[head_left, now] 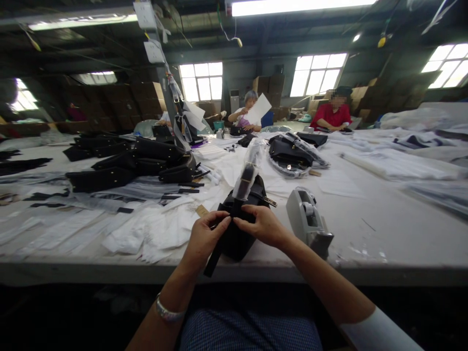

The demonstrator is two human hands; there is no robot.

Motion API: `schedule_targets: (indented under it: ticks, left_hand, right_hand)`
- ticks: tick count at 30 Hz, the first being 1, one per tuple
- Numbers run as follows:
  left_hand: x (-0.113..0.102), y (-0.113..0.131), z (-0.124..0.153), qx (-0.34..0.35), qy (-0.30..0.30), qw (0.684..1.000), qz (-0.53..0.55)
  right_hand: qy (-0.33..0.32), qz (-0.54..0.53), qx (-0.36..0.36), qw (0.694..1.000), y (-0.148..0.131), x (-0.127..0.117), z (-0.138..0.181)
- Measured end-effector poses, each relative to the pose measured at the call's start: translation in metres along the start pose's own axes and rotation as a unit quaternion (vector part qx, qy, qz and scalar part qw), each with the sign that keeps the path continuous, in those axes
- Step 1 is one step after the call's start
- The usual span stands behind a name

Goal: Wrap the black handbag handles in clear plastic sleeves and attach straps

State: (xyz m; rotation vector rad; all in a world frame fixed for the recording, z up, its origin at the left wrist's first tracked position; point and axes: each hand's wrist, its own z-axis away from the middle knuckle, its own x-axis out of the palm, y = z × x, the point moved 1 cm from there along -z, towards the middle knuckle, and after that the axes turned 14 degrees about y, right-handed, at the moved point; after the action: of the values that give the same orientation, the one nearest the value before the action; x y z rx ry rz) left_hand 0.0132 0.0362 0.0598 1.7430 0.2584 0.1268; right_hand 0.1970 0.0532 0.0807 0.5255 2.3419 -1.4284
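A black handbag stands at the table's front edge, straight before me. My left hand pinches a black strap whose loose end hangs down past the bag's left side. From the other side, my right hand is closed on the same strap, fingertips almost meeting those of the left. Above the hands the strap runs up into a clear plastic wrap with a buckle inside. A gold zipper pull sticks out at the bag's right.
A grey tape dispenser stands right of the bag. Piles of black bags and white wrapping sheets cover the left. Another wrapped black bag lies farther back. Two people work across the table.
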Motion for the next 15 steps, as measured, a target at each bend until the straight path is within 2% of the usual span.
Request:
schedule_targets:
  ticks: [9,15]
  left_hand:
    - [-0.0050,0.0063,0.0023,0.026,-0.016,0.999,-0.034]
    - [-0.0032,0.0037,0.0001,0.033,-0.017,0.999,-0.026]
  right_hand:
    - [-0.027,-0.007,0.015,0.999,-0.0019,-0.0035,0.0004]
    - [0.016,-0.020,0.035,0.999,-0.0045,0.0013,0.0039]
